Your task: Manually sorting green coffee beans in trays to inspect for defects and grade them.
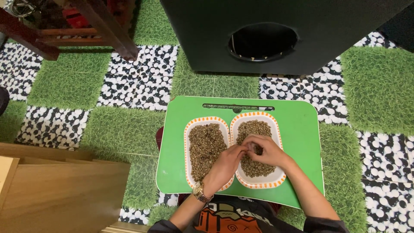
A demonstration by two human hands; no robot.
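Over the right dish [276, 129], both hands meet fingertip to fingertip: the left hand [224, 166] and right hand [267, 151] pinch at small brownish beans [254, 129], though whether either grips one I cannot tell. Another bean-filled dish [189, 142] sits just beside, on a green tray [302, 142] above a grass-and-pebble mat [129, 90].

Domestic room, work done seated on the floor. Floor covered in foam mats [129, 86] patterned as grass and pebbles; wooden furniture legs [108, 30] far left, a wooden cabinet [56, 194] near left, a black box with round hole [276, 34] far centre.
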